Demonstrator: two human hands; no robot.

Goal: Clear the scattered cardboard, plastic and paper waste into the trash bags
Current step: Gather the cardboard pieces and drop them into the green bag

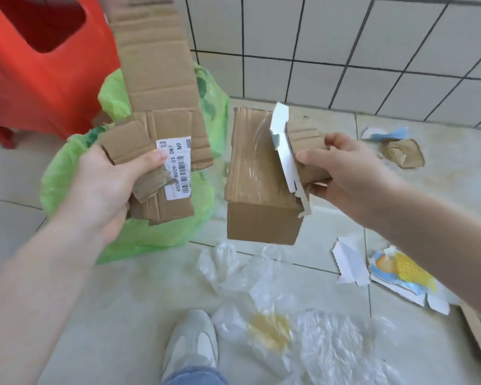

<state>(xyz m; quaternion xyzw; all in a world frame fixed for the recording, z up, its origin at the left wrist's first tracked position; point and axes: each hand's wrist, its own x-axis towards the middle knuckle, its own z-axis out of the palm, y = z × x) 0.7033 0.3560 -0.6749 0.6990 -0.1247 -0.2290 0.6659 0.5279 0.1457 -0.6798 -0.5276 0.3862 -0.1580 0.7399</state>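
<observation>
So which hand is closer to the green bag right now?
Left. The left hand holds cardboard strips directly over the green bag; the right hand holds a box piece off to the bag's right.

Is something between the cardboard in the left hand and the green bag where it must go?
Nothing visible. The left hand holds the long cardboard strip directly above the green bag, with no object between them.

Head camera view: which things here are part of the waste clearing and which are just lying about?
Part of the job:
left hand gripping cardboard strips
right hand gripping taped cardboard
green trash bag
clear plastic
torn paper
printed card

Just there:
red stool
shoe
</observation>
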